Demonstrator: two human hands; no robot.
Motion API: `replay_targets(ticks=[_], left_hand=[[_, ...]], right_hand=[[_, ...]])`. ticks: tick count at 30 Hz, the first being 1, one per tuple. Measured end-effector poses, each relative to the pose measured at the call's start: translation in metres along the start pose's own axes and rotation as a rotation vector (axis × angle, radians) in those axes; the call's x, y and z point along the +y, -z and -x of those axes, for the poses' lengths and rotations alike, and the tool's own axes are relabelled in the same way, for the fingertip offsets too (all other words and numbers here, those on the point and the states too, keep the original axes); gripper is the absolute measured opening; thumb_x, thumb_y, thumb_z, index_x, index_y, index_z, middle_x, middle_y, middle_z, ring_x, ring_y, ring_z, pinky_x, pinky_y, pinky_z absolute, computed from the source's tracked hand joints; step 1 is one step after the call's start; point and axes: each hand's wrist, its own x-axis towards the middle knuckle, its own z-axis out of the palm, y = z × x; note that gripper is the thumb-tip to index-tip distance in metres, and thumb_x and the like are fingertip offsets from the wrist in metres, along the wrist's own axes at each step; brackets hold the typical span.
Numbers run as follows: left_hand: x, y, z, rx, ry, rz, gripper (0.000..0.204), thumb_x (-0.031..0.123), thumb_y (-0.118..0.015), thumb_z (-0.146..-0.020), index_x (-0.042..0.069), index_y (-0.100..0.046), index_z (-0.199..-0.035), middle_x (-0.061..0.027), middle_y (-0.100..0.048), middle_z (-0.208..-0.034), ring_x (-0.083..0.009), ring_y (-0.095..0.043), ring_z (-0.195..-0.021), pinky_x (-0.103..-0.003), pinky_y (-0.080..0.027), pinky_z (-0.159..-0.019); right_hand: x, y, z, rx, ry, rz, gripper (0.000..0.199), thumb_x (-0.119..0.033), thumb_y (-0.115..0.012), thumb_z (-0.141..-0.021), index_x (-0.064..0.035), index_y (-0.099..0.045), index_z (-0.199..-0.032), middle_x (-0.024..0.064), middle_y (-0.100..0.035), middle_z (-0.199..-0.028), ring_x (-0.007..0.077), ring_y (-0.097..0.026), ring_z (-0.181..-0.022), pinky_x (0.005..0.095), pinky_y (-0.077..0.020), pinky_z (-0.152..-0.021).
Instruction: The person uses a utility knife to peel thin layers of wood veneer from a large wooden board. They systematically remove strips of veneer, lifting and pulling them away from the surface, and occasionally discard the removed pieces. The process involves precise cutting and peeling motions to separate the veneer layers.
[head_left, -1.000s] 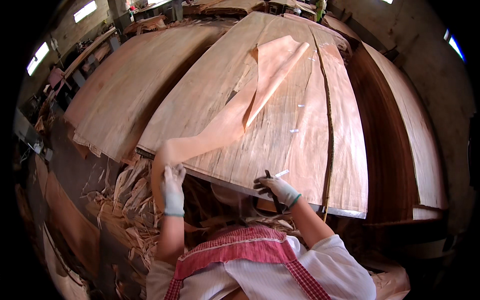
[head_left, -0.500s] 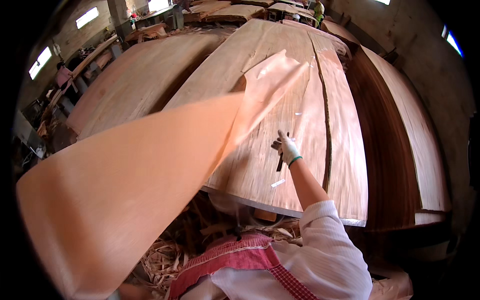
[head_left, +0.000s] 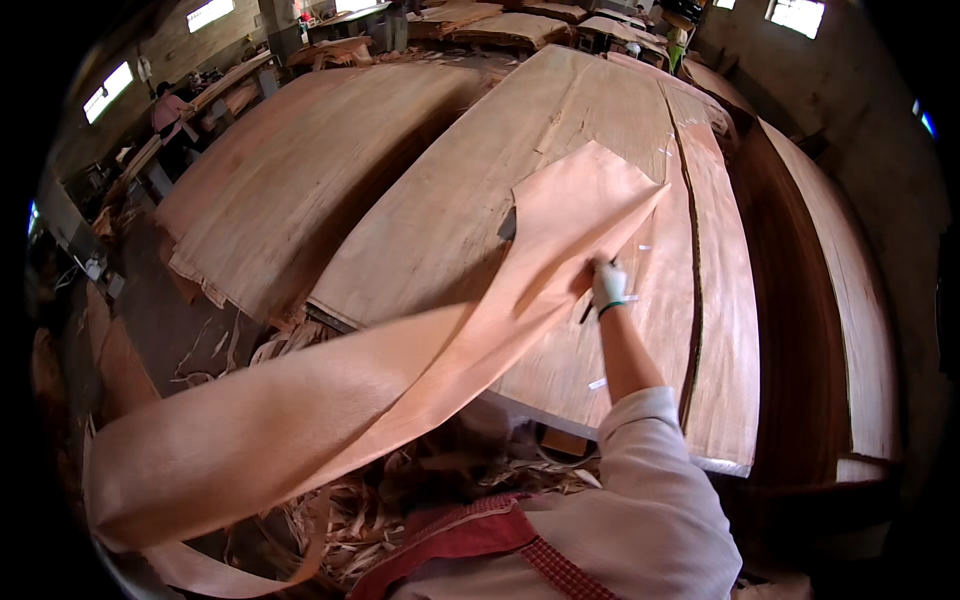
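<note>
Veneer strip (head_left: pixel 400 390): a long, thin, pale pink-orange sheet of wood, smooth with a fine lengthwise grain. It is flexible; it bows in a wide curve from 8 o'clock, low in the view, up to a broad pointed end near the centre. The near end curls over on itself at 7 o'clock.
Where it lies: its far end rests on the veneer stack; the rest arcs free of the stack's near edge.
Veneer stack (head_left: pixel 470 200): big flat tan sheets on the table, streaked with grain, edges ragged and slightly frayed. A dark split (head_left: pixel 692 250) runs lengthwise at 2 o'clock.
Neighbouring stacks (head_left: pixel 290 180): similar broad sheets at 10 o'clock; a darker, reddish-brown pile (head_left: pixel 790 330) at 3 o'clock.
Floor scraps (head_left: pixel 350 520): thin curled shavings and splinters, straw-coloured, heaped at 6 o'clock below the stack's edge.
Right hand (head_left: pixel 607 287): in a white knit glove with a green cuff, just right of centre, fingers curled closed around a small dark slim tool (head_left: pixel 588 310); the hand presses at the strip's edge on the stack.
Left hand: hidden behind the strip, so its state cannot be told.
Clothing: pale long sleeve (head_left: pixel 650 480); red checked apron strap (head_left: pixel 470 535) at 6 o'clock.
</note>
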Motion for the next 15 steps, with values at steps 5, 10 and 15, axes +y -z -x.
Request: replay_targets(ticks=[5, 10, 15], left_hand=[[-0.168, -0.021, -0.073, -0.399, -0.207, -0.699, 0.045, 0.023, -0.060, -0.092, -0.005, -0.049, -0.126, -0.0204, -0.056, -0.121, -0.0228, -0.053, -0.114, -0.030, -0.043, -0.093], [-0.315, -0.050, -0.153, -0.652, 0.366, 0.209, 0.042, 0.015, -0.048, -0.097, -0.001, -0.040, -0.135, -0.0134, -0.046, -0.135, -0.0231, -0.047, -0.122, -0.035, -0.038, -0.102], [-0.335, -0.218, -0.182, -0.724, 0.885, 0.567, 0.035, 0.029, -0.049, -0.097, 0.007, -0.051, -0.125, -0.0066, -0.052, -0.128, -0.0199, -0.050, -0.116, -0.031, -0.041, -0.096]], right_hand=[[-0.124, 0.034, 0.033, 0.120, 0.470, 0.221, 0.026, -0.027, -0.054, -0.096, -0.0023, -0.062, -0.093, 0.0043, -0.061, -0.081, 0.0121, -0.051, -0.073, 0.0299, -0.0446, -0.062], [-0.241, 0.021, 0.170, 0.246, 0.670, -0.085, 0.035, -0.034, -0.059, -0.093, -0.0052, -0.064, -0.113, 0.0032, -0.066, -0.099, 0.0117, -0.059, -0.087, 0.0263, -0.0486, -0.077], [-0.308, 0.072, 0.269, 0.760, 0.606, 0.083, 0.035, -0.023, -0.055, -0.094, -0.0024, -0.060, -0.121, 0.0085, -0.063, -0.108, 0.0167, -0.059, -0.096, 0.0290, -0.0460, -0.071]])
